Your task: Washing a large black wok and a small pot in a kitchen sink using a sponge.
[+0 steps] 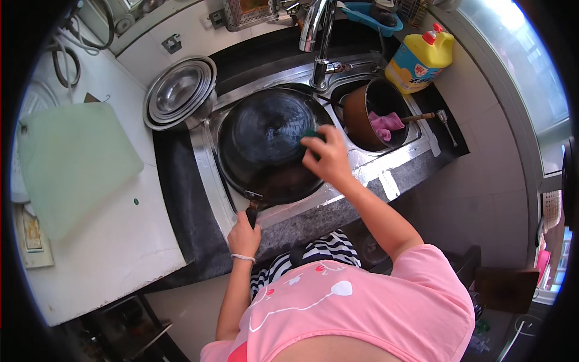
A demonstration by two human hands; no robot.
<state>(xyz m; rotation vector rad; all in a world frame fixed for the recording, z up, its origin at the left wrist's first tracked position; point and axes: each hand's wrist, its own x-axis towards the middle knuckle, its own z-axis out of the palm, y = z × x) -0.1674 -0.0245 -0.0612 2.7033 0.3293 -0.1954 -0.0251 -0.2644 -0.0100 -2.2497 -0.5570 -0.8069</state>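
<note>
A large black wok (271, 135), seemingly turned bottom up, lies over the bigger basin of a stainless steel double sink (209, 181). Its surface looks wet, with streaks and reflections around the flat middle. My left hand (244, 237) is closed around the wok's dark handle (252, 212), at the near side by the counter edge. On the wok's right side, my right hand (329, 156) presses a dark green scouring pad (311, 135) against the surface. Fingers cover most of the pad, and this hand is slightly blurred.
In the smaller basin a brown pot (355, 113) leans, holding a pink cloth (384, 124) and a wooden handle. Behind stand the faucet (320, 68) and a yellow detergent jug (418, 61). Nested steel bowls (178, 92) and a pale green cutting board (79, 158) are left.
</note>
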